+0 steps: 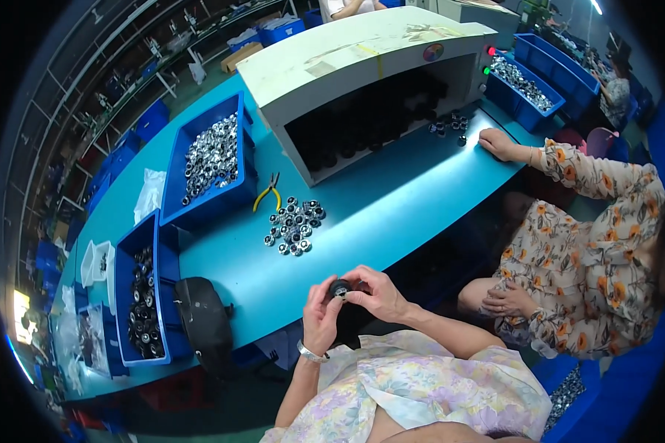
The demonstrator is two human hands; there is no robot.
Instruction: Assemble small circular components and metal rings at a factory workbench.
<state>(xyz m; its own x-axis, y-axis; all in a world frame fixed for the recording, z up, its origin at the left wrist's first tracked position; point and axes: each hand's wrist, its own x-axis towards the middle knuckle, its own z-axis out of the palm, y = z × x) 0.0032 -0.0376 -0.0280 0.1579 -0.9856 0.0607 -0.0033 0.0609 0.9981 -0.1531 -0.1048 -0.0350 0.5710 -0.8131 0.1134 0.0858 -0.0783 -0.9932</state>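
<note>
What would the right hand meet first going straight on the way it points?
Likely the left hand, just past the small black round part held between both; depth is uncertain here.

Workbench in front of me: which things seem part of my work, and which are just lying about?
Likely part of the work:
black round part, held in the left hand and right hand
pile of silver-and-black round parts
blue bin of black round parts
blue bin of silver-coloured parts

Probably just lying about:
yellow-handled pliers, untouched
pale plastic bag

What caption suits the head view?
Left hand and right hand hold a small round black part near a teal table.
</note>
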